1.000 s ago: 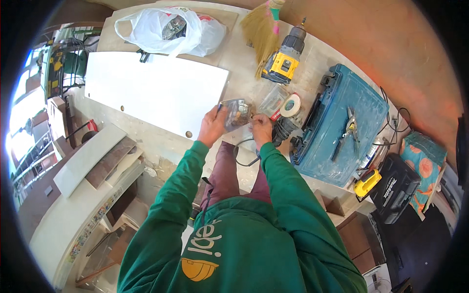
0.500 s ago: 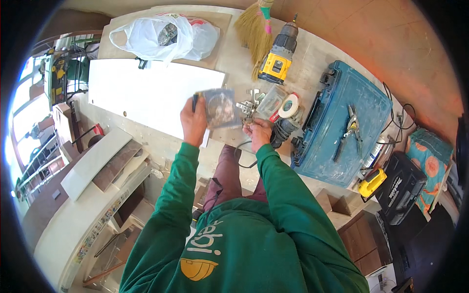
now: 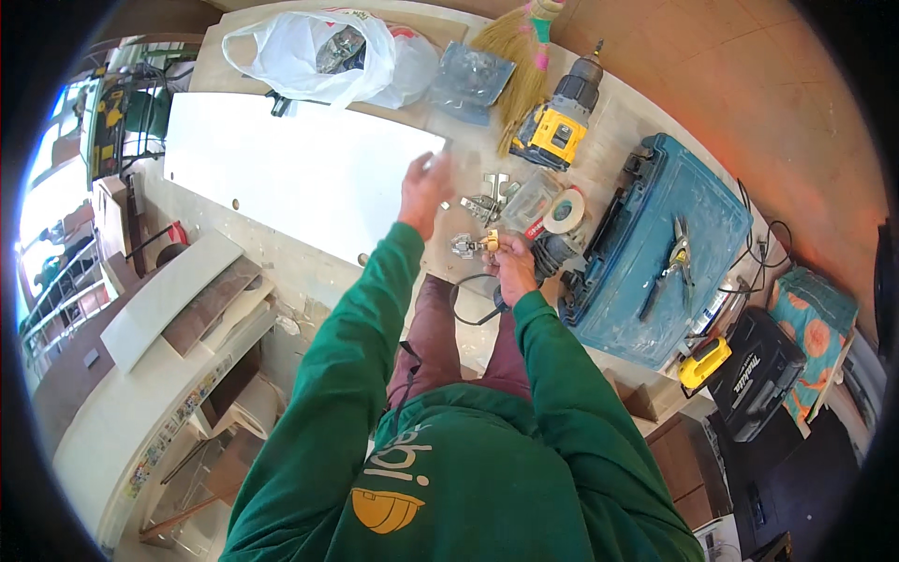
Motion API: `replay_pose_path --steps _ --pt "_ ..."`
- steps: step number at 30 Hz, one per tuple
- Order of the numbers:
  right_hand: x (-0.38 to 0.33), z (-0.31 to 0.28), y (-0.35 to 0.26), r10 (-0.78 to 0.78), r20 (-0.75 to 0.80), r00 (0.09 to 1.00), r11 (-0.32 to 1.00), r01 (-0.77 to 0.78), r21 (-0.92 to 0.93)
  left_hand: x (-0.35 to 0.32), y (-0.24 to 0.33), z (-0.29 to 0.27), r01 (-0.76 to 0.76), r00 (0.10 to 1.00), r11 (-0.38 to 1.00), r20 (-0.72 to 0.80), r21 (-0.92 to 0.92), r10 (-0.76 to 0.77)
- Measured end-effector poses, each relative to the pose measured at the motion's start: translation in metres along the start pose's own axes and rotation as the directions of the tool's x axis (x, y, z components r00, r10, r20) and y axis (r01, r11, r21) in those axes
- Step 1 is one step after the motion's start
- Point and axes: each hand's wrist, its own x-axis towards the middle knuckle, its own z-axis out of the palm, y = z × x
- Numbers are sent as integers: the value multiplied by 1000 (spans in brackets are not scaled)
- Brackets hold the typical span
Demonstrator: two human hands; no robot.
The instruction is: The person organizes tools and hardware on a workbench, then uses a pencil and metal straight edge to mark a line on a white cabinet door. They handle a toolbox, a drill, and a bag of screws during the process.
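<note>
Half open and seemingly empty, the blurred left hand is at the right end of the board; right of the board, a hinge is pinched by the right hand, near loose hinges.

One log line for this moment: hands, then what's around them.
Left hand: blurred, near white panel | Right hand: holding metal fitting | Clear packet, drill: beside broom

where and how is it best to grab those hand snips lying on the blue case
I'd grip the snips around both handles, coming from the person's side and slightly above: the handles spread toward the person across the blue case, while the narrower cutting end points away, so fingers should stay clear of it.
</note>
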Motion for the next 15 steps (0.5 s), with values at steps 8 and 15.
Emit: replay_pose_path --steps 8,15 --pt "-9 -6 -3 5 -32 999 998 -7 -55 -16 -97 -17 -582 786 377 382 720 486" --pt "-10 -11 -2 -17 -58 998 997 12 -82 3 -89 -11 -657 664 17 567 754 487"
